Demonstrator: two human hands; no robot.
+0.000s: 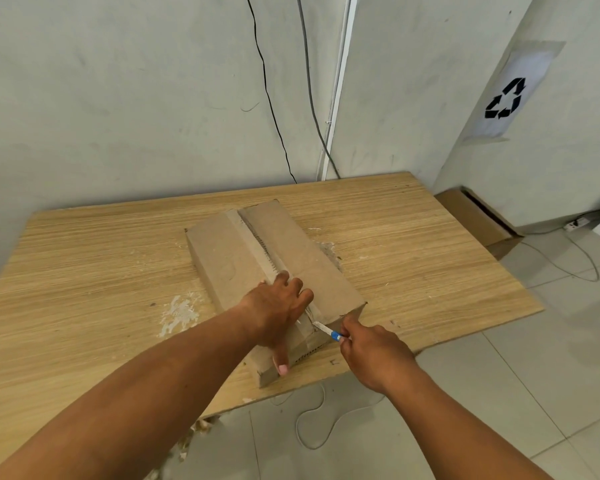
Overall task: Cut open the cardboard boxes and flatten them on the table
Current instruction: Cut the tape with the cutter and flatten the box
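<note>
A brown cardboard box (243,258) lies on the wooden table (84,265), its top seam running away from me. The far part of the seam gapes open between the two flaps. My left hand (278,310) presses flat on the near end of the box top, fingers spread, thumb down over the near face. My right hand (371,355) grips a small knife (326,331) with a blue handle. Its blade tip touches the seam at the box's near edge, just right of my left hand.
The table's near right edge runs close under the box. On the tiled floor beyond the table's right end lies another cardboard box (475,220). A white cable (312,431) loops on the floor below. White paint stains (179,315) mark the tabletop.
</note>
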